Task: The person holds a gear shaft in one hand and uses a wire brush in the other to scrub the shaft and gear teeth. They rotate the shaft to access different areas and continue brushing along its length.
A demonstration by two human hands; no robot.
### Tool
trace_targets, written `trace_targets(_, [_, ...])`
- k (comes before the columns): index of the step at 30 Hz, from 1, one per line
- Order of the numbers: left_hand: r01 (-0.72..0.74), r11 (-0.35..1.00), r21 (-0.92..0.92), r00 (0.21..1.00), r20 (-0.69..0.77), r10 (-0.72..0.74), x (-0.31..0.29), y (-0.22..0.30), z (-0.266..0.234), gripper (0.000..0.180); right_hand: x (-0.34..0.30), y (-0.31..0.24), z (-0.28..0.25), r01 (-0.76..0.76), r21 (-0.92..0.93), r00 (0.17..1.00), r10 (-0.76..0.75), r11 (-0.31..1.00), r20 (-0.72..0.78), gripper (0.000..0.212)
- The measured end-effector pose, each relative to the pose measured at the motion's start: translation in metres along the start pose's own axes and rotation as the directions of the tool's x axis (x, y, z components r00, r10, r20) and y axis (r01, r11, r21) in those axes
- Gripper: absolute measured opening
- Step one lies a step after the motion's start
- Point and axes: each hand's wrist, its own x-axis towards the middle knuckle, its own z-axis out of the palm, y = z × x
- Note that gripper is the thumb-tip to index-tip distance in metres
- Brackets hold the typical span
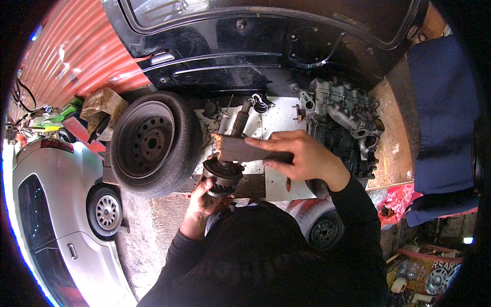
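Backdrop: black vehicle panel (220,61) ran along the far edge of the white work surface (276,187).
Right fingers: the right hand (309,156) pinched a flat dark tool (261,150) with a frayed tan tip, index finger stretched along it, thumb below.
Left fingers: the left hand (202,200) was curled partway round a toothed gear assembly (225,181), thumb at its side, other fingers mostly hidden.
Gear assembly: held at the surface's near edge, close to the tool; contact could not be told.
Splined shaft (240,122): extended beyond the tool, which covered its lower end.
Left edge: tyred wheel (153,144).
Right edge: engine (348,117).
Containers: brown box (105,105) past the left edge, red plastic bag (398,201) past the right; their contents could not be made out.
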Motion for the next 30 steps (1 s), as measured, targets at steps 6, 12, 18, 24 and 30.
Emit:
trace_targets(6, [-0.096, 0.995, 0.016, 0.995, 0.027, 0.095, 0.008, 0.005, 0.022, 0.088, 0.011, 0.043, -0.031, -0.184, -0.245, 0.906, 0.067, 0.952, -0.418, 0.054])
trace_targets(12, [-0.261, 0.887, 0.381, 0.965, 0.091, 0.245, 0.012, 0.014, 0.036, 0.078, 0.003, 0.01, -0.027, -0.068, 0.021, 0.928, 0.071, 0.997, -0.365, 0.056])
trace_targets(18, [-0.421, 0.327, 0.846, 0.838, 0.225, 0.497, 0.007, 0.022, 0.063, 0.071, -0.005, -0.035, 0.0, -0.102, -0.067, 0.994, 0.1, 0.992, -0.038, 0.067])
trace_targets(24, [-0.446, 0.214, 0.869, 0.801, 0.281, 0.528, 0.007, 0.018, 0.059, 0.073, 0.002, -0.012, -0.03, -0.231, -0.303, 0.925, 0.112, 0.925, -0.362, 0.062])
trace_targets(30, [-0.461, 0.094, 0.882, 0.754, 0.334, 0.566, 0.006, 0.012, 0.048, 0.081, -0.007, -0.027, -0.03, -0.074, -0.083, 0.979, 0.056, 0.994, -0.198, 0.063])
